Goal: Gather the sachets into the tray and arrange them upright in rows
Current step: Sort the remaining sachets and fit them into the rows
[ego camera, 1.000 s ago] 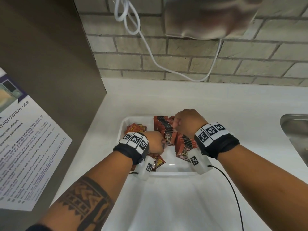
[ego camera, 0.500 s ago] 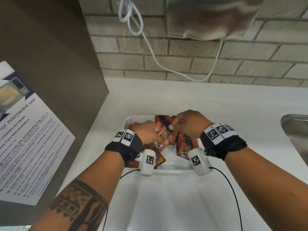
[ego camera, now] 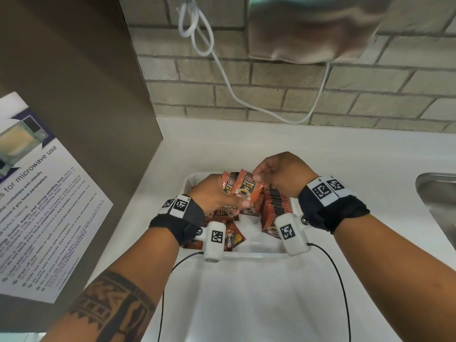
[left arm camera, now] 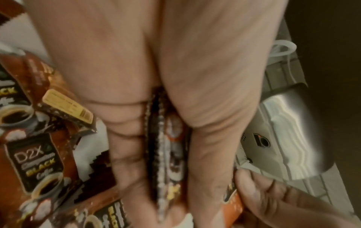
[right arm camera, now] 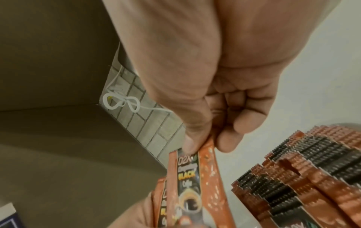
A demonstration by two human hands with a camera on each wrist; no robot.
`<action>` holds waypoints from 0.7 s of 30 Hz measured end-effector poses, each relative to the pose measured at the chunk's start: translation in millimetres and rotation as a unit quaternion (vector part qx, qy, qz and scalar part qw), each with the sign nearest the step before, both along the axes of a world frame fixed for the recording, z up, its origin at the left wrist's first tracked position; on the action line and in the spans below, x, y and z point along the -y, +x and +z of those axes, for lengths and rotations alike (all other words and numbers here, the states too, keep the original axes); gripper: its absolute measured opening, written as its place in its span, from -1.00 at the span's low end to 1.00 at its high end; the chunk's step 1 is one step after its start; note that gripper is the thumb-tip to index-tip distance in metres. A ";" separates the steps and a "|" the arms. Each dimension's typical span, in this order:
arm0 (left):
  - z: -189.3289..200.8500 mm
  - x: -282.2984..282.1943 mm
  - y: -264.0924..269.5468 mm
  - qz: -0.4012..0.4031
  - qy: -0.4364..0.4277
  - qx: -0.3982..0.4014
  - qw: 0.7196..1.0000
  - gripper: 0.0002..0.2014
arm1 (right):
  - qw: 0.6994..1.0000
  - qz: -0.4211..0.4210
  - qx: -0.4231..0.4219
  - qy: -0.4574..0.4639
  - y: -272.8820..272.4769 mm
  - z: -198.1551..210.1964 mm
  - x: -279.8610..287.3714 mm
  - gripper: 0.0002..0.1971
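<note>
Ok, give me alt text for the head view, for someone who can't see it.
Over a white tray, the left hand grips a few coffee sachets while the right hand pinches the front sachet by its top corner. A row of upright sachets stands on the tray's right.

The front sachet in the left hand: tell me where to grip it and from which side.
Grip the front sachet by its top edge, from above. It stands upright with that edge free, the left hand covers its lower part, and the right hand already pinches that edge.
</note>
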State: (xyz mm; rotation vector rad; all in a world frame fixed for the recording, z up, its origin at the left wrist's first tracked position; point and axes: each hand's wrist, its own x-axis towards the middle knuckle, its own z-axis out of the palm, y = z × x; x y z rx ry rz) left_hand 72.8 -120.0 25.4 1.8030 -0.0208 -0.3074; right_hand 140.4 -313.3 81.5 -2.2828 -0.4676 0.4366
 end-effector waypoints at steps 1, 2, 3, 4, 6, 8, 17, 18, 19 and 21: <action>0.0 -4.8 0.7 0.004 0.059 -0.004 0.998 -0.70 | 1.000 -0.005 0.017 -0.012 0.8 -0.6 -0.5 -0.97; 1.8 -8.8 0.7 0.008 0.114 -0.018 0.993 -0.74 | 0.999 -0.006 0.029 -0.027 1.2 -0.8 -0.4 -0.98; 2.3 -12.8 1.0 0.005 0.171 -0.040 0.984 -0.78 | 0.998 0.000 0.038 -0.046 1.2 -1.5 -0.3 -0.95; 3.3 -15.5 1.0 -0.014 0.234 -0.061 0.970 -0.82 | 0.997 0.009 0.044 -0.065 0.9 -3.0 0.1 -0.93; 5.1 -16.2 1.6 -0.071 0.350 -0.105 0.928 -0.85 | 0.994 0.029 0.038 -0.102 -0.5 -8.7 -0.4 -0.95; 6.1 -8.4 1.5 -0.107 0.411 -0.130 0.896 -0.83 | 0.987 0.048 0.034 -0.147 -1.5 -17.2 -3.6 -0.93; -17.8 38.5 19.9 -0.207 0.425 -0.158 0.867 -0.79 | 0.957 0.032 0.051 -0.283 0.6 -44.1 -23.3 -0.83; -19.6 39.9 22.0 -0.203 0.429 -0.158 0.866 -0.81 | 0.955 0.033 0.052 -0.290 1.5 -45.8 -24.2 -0.80; -20.3 40.8 23.5 -0.198 0.431 -0.160 0.866 -0.81 | 0.954 0.034 0.051 -0.295 2.4 -46.9 -24.9 -0.80; -21.4 41.1 26.2 -0.194 0.428 -0.164 0.867 -0.79 | 0.953 0.040 0.050 -0.297 3.9 -46.9 -25.9 -0.86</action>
